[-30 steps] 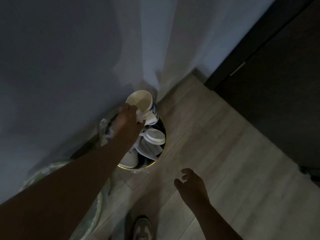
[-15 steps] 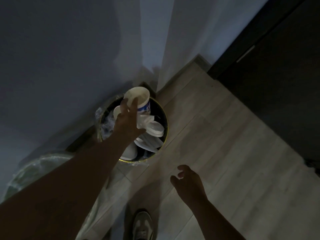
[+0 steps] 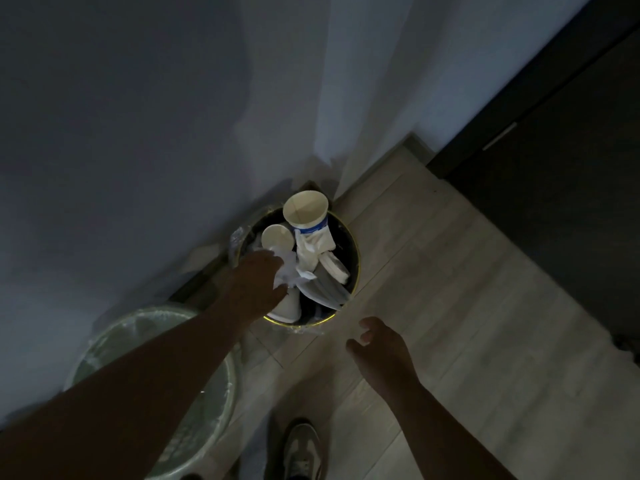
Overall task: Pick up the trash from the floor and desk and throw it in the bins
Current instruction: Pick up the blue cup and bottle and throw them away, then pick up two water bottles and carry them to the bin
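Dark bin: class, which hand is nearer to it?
Left. The left hand is over the dark bin, at crumpled paper; the right hand hangs apart, above the floor beside it.

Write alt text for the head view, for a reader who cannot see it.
In dim light, a left hand touches crumpled paper atop a round bin full of paper cups and other trash, set against a wall. The right hand hangs loosely curled and empty over the wood floor; a second, bag-lined bin and a shoe sit nearer the camera.
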The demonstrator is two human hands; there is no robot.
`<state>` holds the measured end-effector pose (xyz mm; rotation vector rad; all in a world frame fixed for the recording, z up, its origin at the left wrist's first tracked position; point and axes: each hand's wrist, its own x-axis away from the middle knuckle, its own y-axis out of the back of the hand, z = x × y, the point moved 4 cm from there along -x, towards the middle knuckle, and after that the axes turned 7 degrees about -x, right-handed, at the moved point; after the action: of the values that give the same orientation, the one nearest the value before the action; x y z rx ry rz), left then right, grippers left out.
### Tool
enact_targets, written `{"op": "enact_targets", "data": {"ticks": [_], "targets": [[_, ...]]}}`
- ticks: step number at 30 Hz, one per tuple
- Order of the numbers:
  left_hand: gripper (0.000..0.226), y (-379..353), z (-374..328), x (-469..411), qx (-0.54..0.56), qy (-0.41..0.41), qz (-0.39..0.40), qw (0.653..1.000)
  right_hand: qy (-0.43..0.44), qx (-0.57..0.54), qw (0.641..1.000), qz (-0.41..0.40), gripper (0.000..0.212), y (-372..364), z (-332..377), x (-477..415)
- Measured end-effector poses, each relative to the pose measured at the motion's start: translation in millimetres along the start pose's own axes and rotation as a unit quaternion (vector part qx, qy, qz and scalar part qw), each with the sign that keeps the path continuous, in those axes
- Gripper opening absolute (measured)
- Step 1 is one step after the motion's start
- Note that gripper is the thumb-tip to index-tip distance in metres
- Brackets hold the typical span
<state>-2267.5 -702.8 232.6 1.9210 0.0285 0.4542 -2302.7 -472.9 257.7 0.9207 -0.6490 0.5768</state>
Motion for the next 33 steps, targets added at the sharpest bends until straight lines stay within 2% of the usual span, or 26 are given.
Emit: {"op": "enact_targets", "data": {"ticks": [4, 10, 13, 17, 21, 25, 30, 33], "targets": [[0.051, 22.7, 0.0, 24.2, -0.031, -0.007, 0.084, 0.996, 0.007, 0.030, 1.000, 0.009, 0.049, 4.2, 17.2, 28.4], [0.052, 84.6, -1.1, 81.8, -0.148, -0.050, 0.140, 0.978, 0.033, 0.085, 0.996, 0.017, 0.048, 19.1, 55.7, 94.6], [0.054, 133.5, -9.8, 118.8, -0.152, -0.045, 0.178, 0.971, 0.077, 0.132, 0.988, 0.021, 0.050, 32.4, 85.9, 143.4], [0.052, 231.3, -28.8, 168.5, -0.147, -0.049, 0.178, 0.972, 0.166, 0.180, 0.969, -0.009, 0.052, 65.9, 145.2, 219.1], [0.035, 343.9, -46.9, 220.4, -0.129, -0.068, 0.109, 0.983, 0.267, 0.209, 0.940, -0.041, 0.048, 99.5, 209.6, 307.6], [0.043, 456.1, -65.6, 289.5, -0.084, -0.066, 0.050, 0.993, 0.366, 0.225, 0.901, -0.058, 0.042, 137.4, 273.9, 402.8], [0.049, 585.9, -86.4, 360.7, -0.131, -0.052, -0.075, 0.987, 0.494, 0.237, 0.835, -0.056, 0.053, 198.2, 370.7, 505.5], [0.049, 661.6, -109.2, 400.0, -0.159, -0.016, -0.168, 0.973, 0.575, 0.227, 0.781, -0.085, 0.054, 235.7, 425.2, 566.2]]}}
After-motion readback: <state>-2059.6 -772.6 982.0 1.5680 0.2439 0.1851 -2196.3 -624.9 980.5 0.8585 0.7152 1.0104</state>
